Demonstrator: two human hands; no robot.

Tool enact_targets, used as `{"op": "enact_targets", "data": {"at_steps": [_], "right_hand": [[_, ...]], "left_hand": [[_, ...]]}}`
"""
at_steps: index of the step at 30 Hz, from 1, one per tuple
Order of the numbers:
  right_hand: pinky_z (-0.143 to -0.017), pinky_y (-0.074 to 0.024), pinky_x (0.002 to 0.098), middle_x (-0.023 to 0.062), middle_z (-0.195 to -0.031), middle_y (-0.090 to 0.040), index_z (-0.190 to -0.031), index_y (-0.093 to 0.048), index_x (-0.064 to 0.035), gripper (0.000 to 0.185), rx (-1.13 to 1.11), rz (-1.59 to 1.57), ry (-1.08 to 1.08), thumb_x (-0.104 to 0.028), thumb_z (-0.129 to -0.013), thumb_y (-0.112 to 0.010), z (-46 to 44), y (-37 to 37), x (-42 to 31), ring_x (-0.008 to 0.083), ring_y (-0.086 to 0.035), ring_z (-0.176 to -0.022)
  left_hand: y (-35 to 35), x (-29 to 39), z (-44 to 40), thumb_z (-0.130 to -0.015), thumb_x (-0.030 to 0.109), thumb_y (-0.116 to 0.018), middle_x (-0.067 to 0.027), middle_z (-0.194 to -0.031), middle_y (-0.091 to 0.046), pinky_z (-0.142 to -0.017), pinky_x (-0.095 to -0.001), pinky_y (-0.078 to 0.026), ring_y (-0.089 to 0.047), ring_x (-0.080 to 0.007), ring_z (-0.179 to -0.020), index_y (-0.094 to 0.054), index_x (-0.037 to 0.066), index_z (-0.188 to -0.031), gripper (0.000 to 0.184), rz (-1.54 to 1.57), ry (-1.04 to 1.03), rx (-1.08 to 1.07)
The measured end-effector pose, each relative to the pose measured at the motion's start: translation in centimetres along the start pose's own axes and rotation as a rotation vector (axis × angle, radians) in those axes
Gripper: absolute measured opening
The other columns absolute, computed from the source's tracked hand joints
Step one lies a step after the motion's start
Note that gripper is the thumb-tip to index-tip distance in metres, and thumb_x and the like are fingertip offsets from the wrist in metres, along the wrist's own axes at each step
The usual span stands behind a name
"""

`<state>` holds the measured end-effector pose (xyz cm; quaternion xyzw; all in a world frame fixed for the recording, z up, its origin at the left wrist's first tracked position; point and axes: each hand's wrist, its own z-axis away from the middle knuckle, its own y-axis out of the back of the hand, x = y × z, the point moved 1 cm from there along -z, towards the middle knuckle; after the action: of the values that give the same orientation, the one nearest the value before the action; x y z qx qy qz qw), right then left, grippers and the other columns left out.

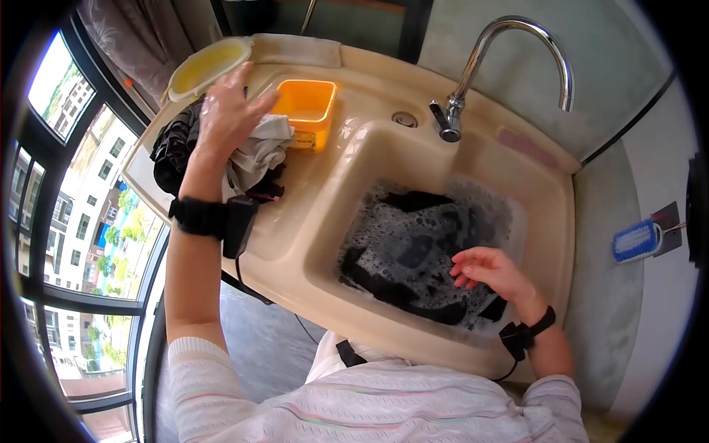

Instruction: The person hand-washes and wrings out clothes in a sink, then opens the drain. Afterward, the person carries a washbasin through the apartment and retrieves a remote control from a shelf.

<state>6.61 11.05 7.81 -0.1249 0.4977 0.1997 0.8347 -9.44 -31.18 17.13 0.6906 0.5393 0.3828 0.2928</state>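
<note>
My left hand (227,112) is open, fingers apart, over a pile of dark clothes (176,144) and a light grey cloth (258,151). Just beyond its fingertips lies a yellow oval basin with a pale rim (210,66); to its right stands an orange square container (306,103). Over the sink (317,244), my right hand (493,272) hovers with loosely bent fingers and nothing visible in them. Beneath it, dark clothing (399,292) floats partly sunk in foamy water (413,236). How deep the water is cannot be seen.
A chrome faucet (480,59) rises behind the sink, its spout turned right. On the right wall hangs a blue and white brush (636,242). A pinkish patch, perhaps soap (526,146), lies on the back right rim. Windows (88,214) line the left side.
</note>
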Motion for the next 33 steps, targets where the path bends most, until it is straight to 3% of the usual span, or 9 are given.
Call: {"op": "enact_targets", "data": {"at_steps": [4, 9, 11, 15, 19, 23, 27, 30, 33], "right_hand": [[-0.067, -0.0486, 0.0243, 0.0077, -0.095, -0.063, -0.109, -0.056, -0.0026, 0.025, -0.025, -0.018, 0.015, -0.014, -0.087, -0.056, -0.2, 0.0, 0.0, 0.0145, -0.062, -0.080], [-0.067, -0.0488, 0.0248, 0.0081, -0.095, -0.063, -0.109, -0.056, -0.0027, 0.025, 0.009, -0.051, 0.007, -0.014, -0.087, -0.056, 0.4, 1.3, 1.1, 0.0146, -0.062, -0.080], [-0.067, -0.0489, 0.0249, 0.0081, -0.095, -0.063, -0.108, -0.056, -0.0028, 0.024, 0.012, -0.076, -0.002, -0.014, -0.087, -0.056, 0.2, 1.7, 1.7, 0.0146, -0.062, -0.080], [-0.066, -0.0499, 0.0269, 0.0093, -0.093, -0.063, -0.108, -0.056, -0.0024, 0.024, 0.034, -0.056, -0.023, -0.014, -0.087, -0.055, -0.7, 2.2, 1.7, 0.0172, -0.063, -0.079], [-0.063, -0.0487, 0.0245, 0.0087, -0.093, -0.063, -0.107, -0.056, -0.0012, 0.025, 0.042, -0.041, -0.070, -0.014, -0.086, -0.057, -2.3, 3.6, 2.1, 0.0151, -0.063, -0.077], [-0.061, -0.0483, 0.0239, 0.0084, -0.092, -0.063, -0.108, -0.055, -0.0012, 0.026, 0.048, -0.062, -0.099, -0.014, -0.086, -0.057, -2.9, 4.3, 2.5, 0.0149, -0.062, -0.077], [-0.062, -0.0480, 0.0250, 0.0078, -0.092, -0.063, -0.108, -0.056, -0.0019, 0.026, 0.040, -0.035, -0.132, -0.016, -0.085, -0.058, -4.2, 4.8, 3.1, 0.0145, -0.062, -0.078], [-0.069, -0.0488, 0.0283, 0.0096, -0.099, -0.061, -0.111, -0.054, -0.0024, 0.032, 0.145, 0.112, -0.195, -0.017, -0.083, -0.060, -6.8, 6.2, 5.7, 0.0168, -0.061, -0.086], [-0.080, -0.0469, 0.0352, 0.0138, -0.106, -0.058, -0.117, -0.052, -0.0030, 0.046, 0.226, 0.373, 0.023, -0.025, -0.078, -0.065, -10.2, 7.7, 9.3, 0.0260, -0.058, -0.094]], "left_hand": [[-6.0, 2.4, -3.0, -0.055, 0.071, -0.062, -0.0282, -0.126, -0.042, -0.098, -0.0389, -0.036, -0.042, -0.0347, -0.120, -0.025, -0.002, -0.136, 0.115, -0.020, 0.106, -0.386], [-9.9, 2.9, -4.6, -0.048, 0.068, -0.067, -0.0277, -0.129, -0.039, -0.096, -0.0416, -0.038, -0.042, -0.0355, -0.119, -0.022, -0.001, -0.137, 0.121, -0.059, 0.195, -0.476], [-9.2, 3.9, -5.3, -0.051, 0.063, -0.063, -0.0252, -0.123, -0.047, -0.097, -0.0323, -0.037, -0.046, -0.0322, -0.116, -0.023, -0.001, -0.137, 0.114, -0.116, 0.182, -0.587], [-9.9, 4.6, -6.6, -0.053, 0.054, -0.064, -0.0240, -0.121, -0.047, -0.092, -0.0403, -0.041, -0.046, -0.0355, -0.115, -0.035, 0.007, -0.133, 0.097, -0.103, 0.279, -0.533], [-10.5, 3.4, -7.8, -0.049, 0.048, -0.064, -0.0238, -0.115, -0.053, -0.086, -0.0319, -0.046, -0.054, -0.0322, -0.105, -0.038, 0.002, -0.130, 0.096, -0.031, 0.284, -0.418], [-10.6, 1.3, -8.6, -0.052, 0.049, -0.064, -0.0227, -0.115, -0.053, -0.088, -0.0311, -0.046, -0.055, -0.0319, -0.104, -0.036, 0.001, -0.131, 0.097, 0.096, 0.343, -0.289], [-12.6, 0.2, -9.3, -0.053, 0.057, -0.066, -0.0217, -0.120, -0.047, -0.087, -0.0360, -0.046, -0.052, -0.0329, -0.108, -0.029, 0.008, -0.136, 0.103, -0.107, 0.402, -0.167], [-13.5, 0.4, -9.5, -0.055, 0.063, -0.064, -0.0217, -0.121, -0.045, -0.089, -0.0380, -0.044, -0.051, -0.0326, -0.110, -0.027, 0.010, -0.137, 0.104, -0.156, 0.376, -0.192], [-14.7, -0.5, -10.4, -0.056, 0.063, -0.064, -0.0230, -0.123, -0.044, -0.092, -0.0383, -0.042, -0.050, -0.0337, -0.110, -0.029, 0.010, -0.137, 0.102, -0.126, 0.312, -0.224]]}}
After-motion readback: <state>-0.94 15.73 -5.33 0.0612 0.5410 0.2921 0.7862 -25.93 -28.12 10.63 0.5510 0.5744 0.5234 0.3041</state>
